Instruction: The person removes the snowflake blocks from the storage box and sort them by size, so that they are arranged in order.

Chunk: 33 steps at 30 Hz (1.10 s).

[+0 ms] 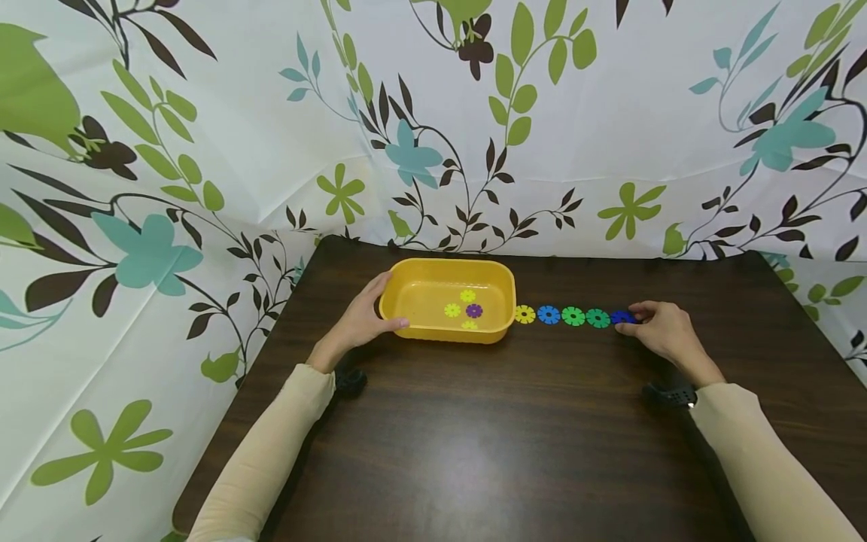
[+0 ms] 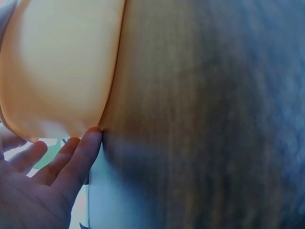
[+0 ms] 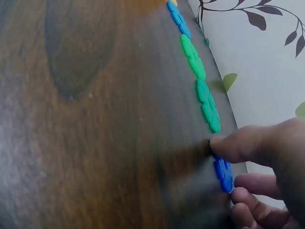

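Observation:
My left hand (image 1: 362, 316) holds the left end of a yellow plastic tub (image 1: 450, 336), thumb at the front corner and fingers along the far side. In the left wrist view, its fingertips meet the tub's edge (image 2: 110, 90). My right hand (image 1: 667, 331) pinches a dark blue notched plastic disc (image 1: 622, 317) between thumb and fingers, at the right end of a row. That blue disc (image 3: 223, 174) lies flat on the table. Leftward along the row come a teal disc (image 1: 598, 318), a light green disc (image 1: 573, 316), a lighter blue disc (image 1: 549, 315) and a yellow disc (image 1: 524, 314) beside the tub.
Inside the tub lie a purple disc (image 1: 474, 310) and several yellow-green discs (image 1: 452, 309). The dark wooden table (image 1: 488, 436) extends in front of both hands. Behind it hangs a white leaf-patterned cloth (image 1: 433, 90), also along the left side. Each wrist wears a black strap.

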Motion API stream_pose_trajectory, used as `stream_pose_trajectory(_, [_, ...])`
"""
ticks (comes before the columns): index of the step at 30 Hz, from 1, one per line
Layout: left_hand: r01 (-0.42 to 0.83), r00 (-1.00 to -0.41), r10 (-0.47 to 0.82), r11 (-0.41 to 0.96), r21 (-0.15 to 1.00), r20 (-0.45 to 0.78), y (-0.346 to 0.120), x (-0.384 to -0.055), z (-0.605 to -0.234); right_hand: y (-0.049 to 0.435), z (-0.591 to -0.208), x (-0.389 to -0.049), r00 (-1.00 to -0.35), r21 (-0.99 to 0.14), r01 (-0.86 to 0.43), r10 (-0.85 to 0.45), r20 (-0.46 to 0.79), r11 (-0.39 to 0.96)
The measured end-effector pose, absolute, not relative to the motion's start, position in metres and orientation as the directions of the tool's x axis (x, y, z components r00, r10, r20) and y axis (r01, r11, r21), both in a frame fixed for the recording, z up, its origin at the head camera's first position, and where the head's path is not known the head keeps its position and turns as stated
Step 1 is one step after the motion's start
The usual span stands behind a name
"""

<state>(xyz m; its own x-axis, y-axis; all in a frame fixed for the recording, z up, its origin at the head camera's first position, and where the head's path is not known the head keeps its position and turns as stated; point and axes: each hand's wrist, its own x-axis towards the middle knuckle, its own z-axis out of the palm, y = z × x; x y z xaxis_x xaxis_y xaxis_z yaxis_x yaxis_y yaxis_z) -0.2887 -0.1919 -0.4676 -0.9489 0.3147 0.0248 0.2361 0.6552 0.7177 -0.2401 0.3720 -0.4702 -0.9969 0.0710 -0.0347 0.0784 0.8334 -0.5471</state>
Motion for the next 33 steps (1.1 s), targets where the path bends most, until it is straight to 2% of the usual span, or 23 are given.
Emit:
stream_pose_trajectory(4, [0.238, -0.948, 0.319, 0.657, 0.716, 0.023, -0.193, -0.289, -0.468, 0.369, -0.470, -0.237, -0.997, -0.552, 0.066, 0.075, -0.006, 0.831])
stream_pose_trajectory(11, [0.264, -0.942, 0.331, 0.644, 0.718, 0.049, -0.196, -0.289, -0.469, 0.343, -0.456, -0.235, -0.980, -0.599, -0.026, 0.098, 0.173, 0.800])
stream_pose_trajectory(15, [0.272, -0.941, 0.335, 0.641, 0.717, 0.058, -0.196, -0.291, -0.469, 0.319, -0.443, -0.236, -0.974, -0.603, -0.089, 0.057, 0.219, 0.793])
stream_pose_trajectory(26, [0.266, -0.941, 0.336, 0.641, 0.720, 0.048, -0.195, -0.292, -0.469, 0.244, -0.420, -0.254, -0.973, -0.587, -0.228, -0.159, 0.167, 0.777])
stream_pose_trajectory(33, [0.259, -0.943, 0.331, 0.643, 0.721, 0.043, -0.195, -0.293, -0.471, 0.200, -0.412, -0.269, -0.967, -0.605, -0.250, -0.222, 0.122, 0.756])
